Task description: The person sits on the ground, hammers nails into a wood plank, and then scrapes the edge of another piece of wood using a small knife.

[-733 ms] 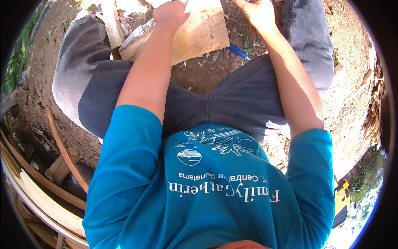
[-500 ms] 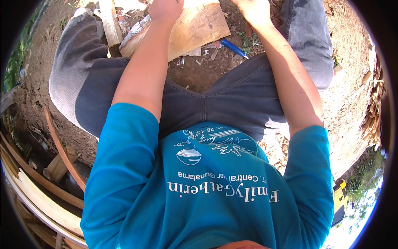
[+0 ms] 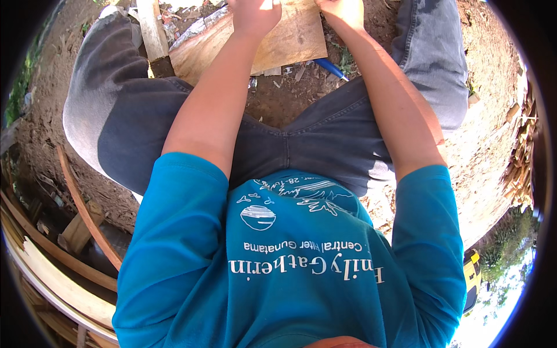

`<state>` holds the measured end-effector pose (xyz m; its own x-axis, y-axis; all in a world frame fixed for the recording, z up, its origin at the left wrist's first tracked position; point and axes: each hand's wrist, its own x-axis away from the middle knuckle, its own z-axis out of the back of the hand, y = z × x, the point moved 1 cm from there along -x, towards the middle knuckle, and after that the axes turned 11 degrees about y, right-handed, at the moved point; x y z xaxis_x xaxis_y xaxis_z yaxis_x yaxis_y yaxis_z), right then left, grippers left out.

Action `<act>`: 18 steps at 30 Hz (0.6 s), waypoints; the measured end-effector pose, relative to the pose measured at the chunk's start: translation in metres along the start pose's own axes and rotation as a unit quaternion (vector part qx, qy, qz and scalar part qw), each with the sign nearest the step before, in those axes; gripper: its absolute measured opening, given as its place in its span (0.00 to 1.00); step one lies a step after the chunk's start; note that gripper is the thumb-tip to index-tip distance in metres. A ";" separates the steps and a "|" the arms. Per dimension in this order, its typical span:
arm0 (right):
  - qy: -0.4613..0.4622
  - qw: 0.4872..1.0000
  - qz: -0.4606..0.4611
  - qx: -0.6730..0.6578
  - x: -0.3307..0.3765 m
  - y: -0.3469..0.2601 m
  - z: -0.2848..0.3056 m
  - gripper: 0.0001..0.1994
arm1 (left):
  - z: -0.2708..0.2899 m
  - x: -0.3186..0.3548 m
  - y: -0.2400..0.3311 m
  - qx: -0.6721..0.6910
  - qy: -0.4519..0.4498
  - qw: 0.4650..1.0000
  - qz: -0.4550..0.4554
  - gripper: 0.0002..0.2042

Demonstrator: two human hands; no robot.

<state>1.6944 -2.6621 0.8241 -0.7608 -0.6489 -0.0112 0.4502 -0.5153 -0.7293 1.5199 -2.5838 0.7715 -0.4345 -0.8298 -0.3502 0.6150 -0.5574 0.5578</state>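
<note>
A flat light wooden board (image 3: 290, 40) lies on the dirt between my legs, at the top of the view. My left hand (image 3: 255, 11) rests on its upper middle part, partly cut off by the frame edge. My right hand (image 3: 342, 8) presses on the board's upper right corner, fingers out of view. A blue pen-like tool (image 3: 331, 68) lies on the ground just below the board's right corner. My forearms reach up from my blue shirt over dark grey trousers.
A narrow wooden slat (image 3: 152, 29) stands beside the board at top left. Curved wooden strips and planks (image 3: 69, 232) lie at the lower left. Wood chips litter the dirt (image 3: 493, 133) at right, with a pile of scraps (image 3: 522, 156) and a yellow object (image 3: 471, 272).
Both hands and the board have shifted toward the top edge of the view. The hands stay on the board.
</note>
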 end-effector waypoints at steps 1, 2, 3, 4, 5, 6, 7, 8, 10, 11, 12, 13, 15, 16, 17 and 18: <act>0.000 1.000 0.005 0.020 -0.001 0.000 0.000 0.08 | -0.001 0.002 0.006 0.000 0.031 0.999 -0.025 0.20; 0.001 0.999 0.011 0.039 -0.002 0.001 0.000 0.09 | -0.007 0.004 0.012 0.038 0.044 0.998 -0.014 0.20; 0.003 0.998 0.016 0.059 -0.002 -0.001 0.000 0.10 | -0.013 0.003 0.020 0.075 0.058 0.995 -0.004 0.21; 0.003 0.999 0.017 0.045 -0.003 -0.003 -0.001 0.10 | -0.016 0.003 0.023 0.112 0.072 0.991 0.006 0.21; 0.004 0.999 0.018 0.032 -0.003 -0.005 -0.003 0.10 | -0.020 0.000 0.022 0.183 0.017 0.983 0.020 0.20; 0.007 1.000 0.015 0.021 -0.002 -0.004 -0.004 0.10 | -0.017 -0.011 0.028 0.257 -0.041 0.965 0.033 0.19; 0.005 0.999 0.016 0.044 -0.002 -0.003 -0.005 0.11 | -0.016 -0.017 0.033 0.327 -0.100 0.939 0.046 0.19; 0.003 0.998 0.017 0.067 -0.001 -0.002 -0.007 0.12 | -0.019 -0.015 0.033 0.365 -0.099 0.923 0.070 0.18; -0.014 0.995 0.003 0.095 -0.002 0.001 -0.014 0.13 | -0.022 -0.011 0.028 0.435 -0.089 0.888 0.118 0.16; -0.027 0.994 -0.015 0.102 -0.002 0.003 -0.019 0.13 | -0.024 -0.009 0.026 0.433 -0.097 0.880 0.172 0.15; -0.034 0.992 -0.041 0.112 -0.003 0.013 -0.021 0.14 | -0.028 -0.008 0.029 0.433 -0.115 0.866 0.223 0.15; -0.021 0.993 -0.015 0.117 -0.004 0.024 -0.028 0.14 | -0.027 -0.008 0.027 0.428 -0.122 0.853 0.274 0.14; 0.005 0.991 0.037 0.127 -0.003 0.035 -0.037 0.14 | -0.034 -0.005 0.020 0.431 -0.112 0.862 0.241 0.12; -0.001 0.992 0.042 0.120 -0.004 0.037 -0.038 0.14 | -0.037 -0.005 0.017 0.433 -0.107 0.866 0.226 0.10; -0.006 0.992 0.048 0.114 -0.004 0.039 -0.038 0.14 | -0.040 -0.004 0.014 0.420 -0.118 0.869 0.235 0.10; -0.013 0.993 0.052 0.107 -0.001 0.034 -0.036 0.14 | -0.030 -0.009 0.023 0.406 -0.130 0.870 0.247 0.10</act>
<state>1.6933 -2.6589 0.7749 -0.6941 -0.7175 -0.0582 0.6163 -0.5507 -0.5630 1.5573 -2.5893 0.7651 -0.4481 -0.8700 0.2054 0.1473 0.1548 0.9769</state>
